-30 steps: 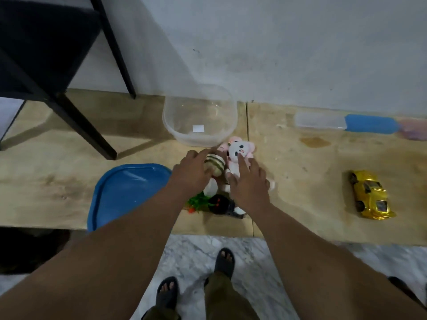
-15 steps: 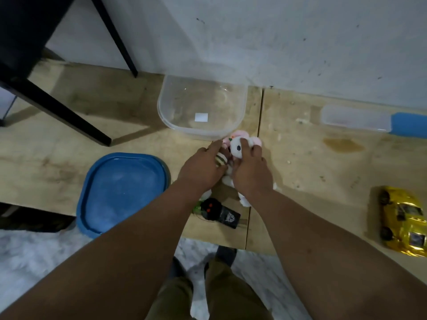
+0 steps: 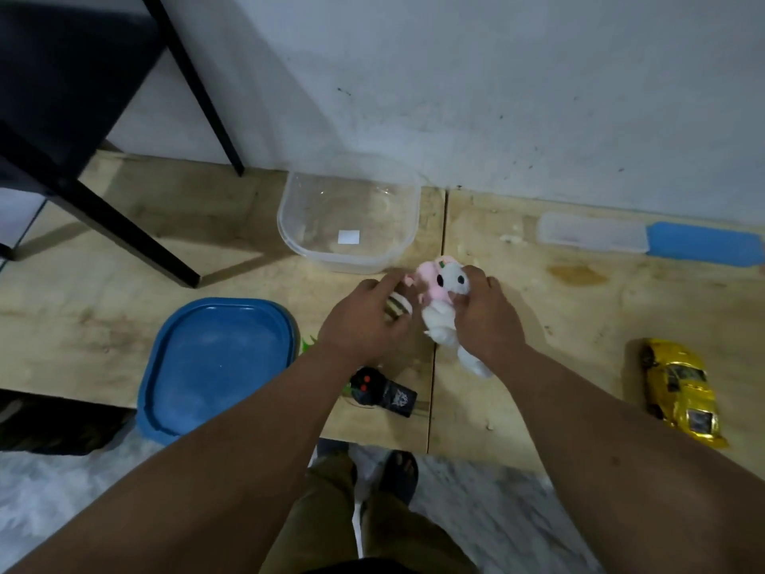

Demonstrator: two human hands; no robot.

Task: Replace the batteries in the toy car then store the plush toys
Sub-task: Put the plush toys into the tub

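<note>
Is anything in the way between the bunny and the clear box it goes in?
No, nothing visible. The right hand grips the white and pink bunny just in front of the clear box, whose top is open. Its blue lid lies off to the left on the table.

Black table legs (image 3: 136, 238) at far left on the wooden surface (image 3: 579, 325). Flat clear lid (image 3: 592, 234) by the wall (image 3: 455, 76) at right, just beside a blue lid (image 3: 703, 243). Brown stain (image 3: 577, 276) in front of them. Below the edge: marble floor (image 3: 496, 511), sandals (image 3: 399, 470), olive trousers (image 3: 352, 524).
</note>
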